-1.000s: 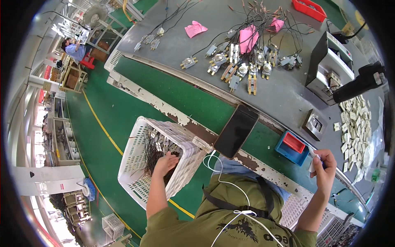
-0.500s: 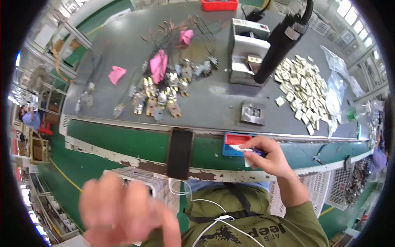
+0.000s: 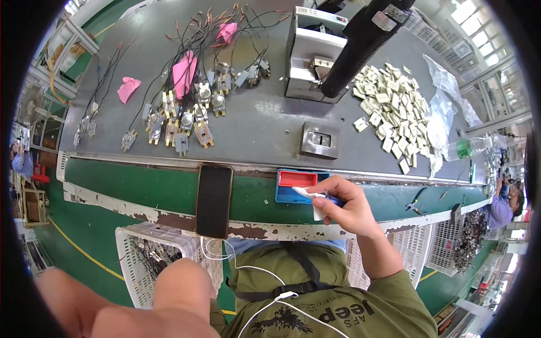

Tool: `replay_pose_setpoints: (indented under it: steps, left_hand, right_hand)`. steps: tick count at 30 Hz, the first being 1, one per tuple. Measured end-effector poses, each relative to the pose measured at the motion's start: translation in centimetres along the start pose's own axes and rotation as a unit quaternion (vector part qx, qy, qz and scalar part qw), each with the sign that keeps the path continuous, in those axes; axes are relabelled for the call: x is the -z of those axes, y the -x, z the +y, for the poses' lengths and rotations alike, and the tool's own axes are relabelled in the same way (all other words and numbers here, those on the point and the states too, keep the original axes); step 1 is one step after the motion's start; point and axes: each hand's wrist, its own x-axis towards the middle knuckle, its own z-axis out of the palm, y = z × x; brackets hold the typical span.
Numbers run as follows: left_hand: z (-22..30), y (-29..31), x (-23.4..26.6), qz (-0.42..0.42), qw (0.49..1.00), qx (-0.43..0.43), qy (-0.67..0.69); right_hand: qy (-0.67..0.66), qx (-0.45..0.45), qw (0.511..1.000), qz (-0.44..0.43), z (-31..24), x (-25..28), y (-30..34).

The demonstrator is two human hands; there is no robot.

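Note:
My right hand [image 3: 355, 213] is closed in a pinch on a white wipe-like scrap [image 3: 306, 192], and a blue item [image 3: 336, 200] shows behind its fingers, too hidden to name. It hovers over the right side of a blue tray [image 3: 286, 196] with a red compartment [image 3: 297, 179]. Close to the camera at the lower left, my left hand [image 3: 155, 318] is large and cut off by the frame edge; whether it holds anything is not visible. A dark phone [image 3: 214, 200] lies across the green ledge, left of the tray.
Behind the tray sits a metal block [image 3: 320, 139] with a slot. A machine [image 3: 304, 73] and black cylinder [image 3: 363, 48] stand farther back. Cream-coloured pieces [image 3: 394, 112] lie heaped right; wired metal parts [image 3: 183, 121] and pink scraps [image 3: 184, 73] lie left. Pliers [image 3: 416, 205] rest on the ledge.
My left hand has dropped toward the lower left edge, uncovering a white basket of parts. The whole view has shifted, moving the bench leftward in the picture. My right hand still pinches the white scrap.

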Motion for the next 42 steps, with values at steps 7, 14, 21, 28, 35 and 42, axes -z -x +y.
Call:
replay_pose_setpoints:
  steps: [7,14,21,28,35,42]
  left_hand:
    - [-0.4,-0.4,0.1,0.022,0.999,0.027,-0.006]
    - [-0.7,-1.2,-0.3,0.046,0.997,0.064,-0.022]
    - [-6.8,-1.5,11.4,-0.182,0.565,0.076,-0.801]
    - [-7.9,-1.9,11.0,-0.176,0.509,0.129,-0.833]
    - [-7.9,-2.1,11.7,-0.192,0.496,0.1,-0.841]
    - [-6.6,-2.2,11.6,-0.069,0.654,0.189,-0.729]
  right_hand:
    - [0.009,-0.012,1.0,-0.011,-0.1,-0.2,-0.1]
    - [0.044,0.023,0.999,-0.011,-0.4,0.4,0.0]
    - [0.137,0.091,0.986,-0.01,-1.4,-0.7,-0.5]
    - [0.254,0.159,0.954,-0.003,-1.0,-1.0,-0.8]
    - [0.286,0.134,0.949,0.001,-1.5,-1.1,-0.8]
    - [0.219,0.195,0.956,0.005,-0.8,-0.4,-0.3]
